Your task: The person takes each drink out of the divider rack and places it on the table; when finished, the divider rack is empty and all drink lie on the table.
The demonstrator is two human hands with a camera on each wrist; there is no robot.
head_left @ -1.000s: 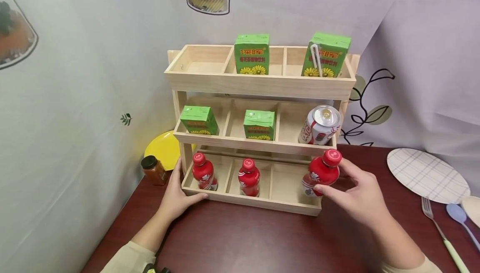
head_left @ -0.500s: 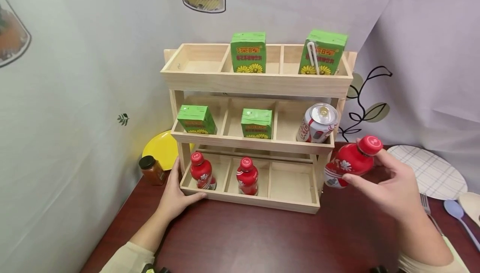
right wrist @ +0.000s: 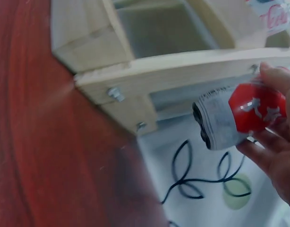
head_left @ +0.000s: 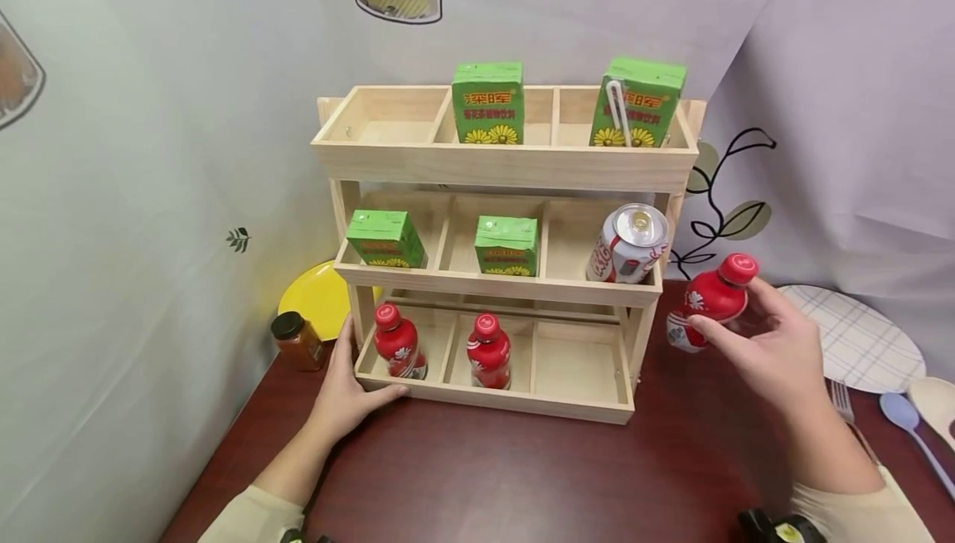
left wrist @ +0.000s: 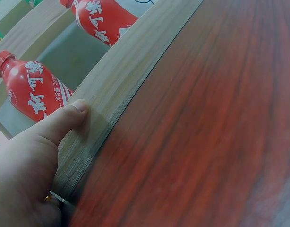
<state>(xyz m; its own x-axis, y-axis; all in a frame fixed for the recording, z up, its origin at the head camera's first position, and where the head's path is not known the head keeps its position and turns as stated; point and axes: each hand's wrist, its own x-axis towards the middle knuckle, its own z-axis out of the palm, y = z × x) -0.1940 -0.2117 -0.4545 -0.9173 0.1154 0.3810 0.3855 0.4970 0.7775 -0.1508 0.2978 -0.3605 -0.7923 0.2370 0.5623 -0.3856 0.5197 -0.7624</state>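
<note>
In the head view my right hand (head_left: pixel 776 352) grips a small red-capped drink bottle (head_left: pixel 715 294), tilted, beside the right end of a three-tier wooden shelf rack (head_left: pixel 492 280). The right wrist view shows the bottle's base (right wrist: pixel 216 124) apart from the rack's side post. My left hand (head_left: pixel 343 398) holds the rack's lower left corner, its thumb (left wrist: pixel 72 116) on the front rail and its fingers along the side. Two similar red bottles, one on the left (head_left: pixel 400 344) and one in the middle (head_left: pixel 489 352), stand in the bottom tier. The bottom right compartment (head_left: pixel 578 361) is bare.
Green drink cartons (head_left: pixel 488 104) occupy the upper tiers, with a silver can (head_left: pixel 630 244) at middle right. A yellow plate (head_left: pixel 317 298) and dark-lidded jar (head_left: pixel 297 342) lie left. On the right are a checked plate (head_left: pixel 858 336), fork (head_left: pixel 841 402) and blue spoon (head_left: pixel 901 412).
My right hand has lifted the red bottle out of the bottom right compartment and carried it right, past the rack's side. My left hand stays at the rack's corner.
</note>
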